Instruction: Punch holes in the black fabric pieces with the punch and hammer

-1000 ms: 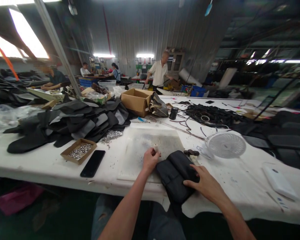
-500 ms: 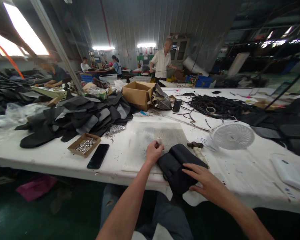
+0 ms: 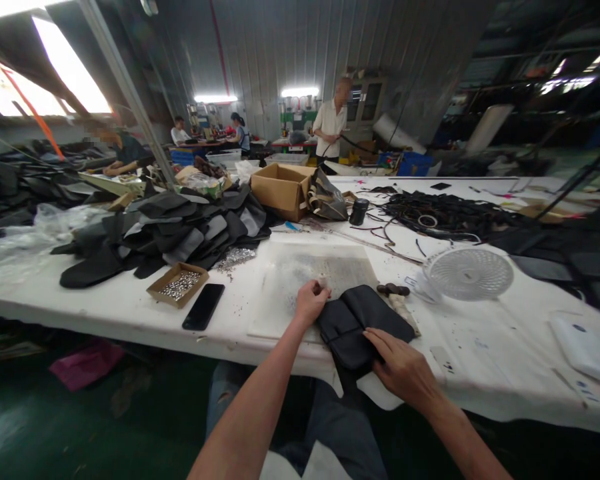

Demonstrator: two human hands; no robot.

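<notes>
A black leather-like piece (image 3: pixel 353 323) lies at the table's front edge, partly on a translucent board (image 3: pixel 285 273). My right hand (image 3: pixel 403 367) is closed on its near right side, fingertips on top and the thumb at the edge. Over the board, just left of the black piece, my left hand (image 3: pixel 313 301) has its fingers pinched together. Whatever is between them is too small to make out; a small pale thing (image 3: pixel 323 279) shows just beyond the fingertips.
Left of the board are a phone (image 3: pixel 203 307), a carton of small metal parts (image 3: pixel 177 285) and a pile of black pieces (image 3: pixel 180 223). A white fan (image 3: pixel 470 273) lies to the right. Behind stands a cardboard box (image 3: pixel 280 192). Other people are further back.
My right hand's spread fingers have drawn together on the black piece, whose near part has shifted up slightly. My left hand stays pinched. The view has shifted a little.
</notes>
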